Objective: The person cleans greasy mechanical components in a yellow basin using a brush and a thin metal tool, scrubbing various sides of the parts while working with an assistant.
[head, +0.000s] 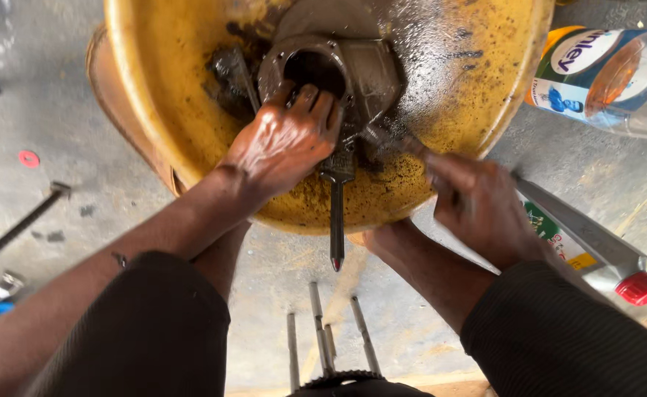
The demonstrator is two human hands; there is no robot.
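- My left hand rests on top of the greasy metal housing, fingers curled over the rim of its round opening, gripping it to keep it steady.
- The housing sits inside the yellow basin, near the middle, in a film of dark, oily liquid.
- My right hand is clenched around the handle of a small brush, whose blurred head touches the housing's lower right side.
- A steel shaft juts from the housing's underside toward me, out past the basin's rim.
- I judge the housing heavy and stiff, a solid casting that will not flex or dent.
- Its wet, grimy coat looks slippery, so flat faces give poor purchase; the lip of the bore, where my fingers hook in, seems the surest hold, and the shaft a second one.
- A clear plastic bottle lies on the concrete beside the basin at upper right, and a red-capped bottle lies under my right wrist.
- Loose metal rods lie on the floor between my knees.
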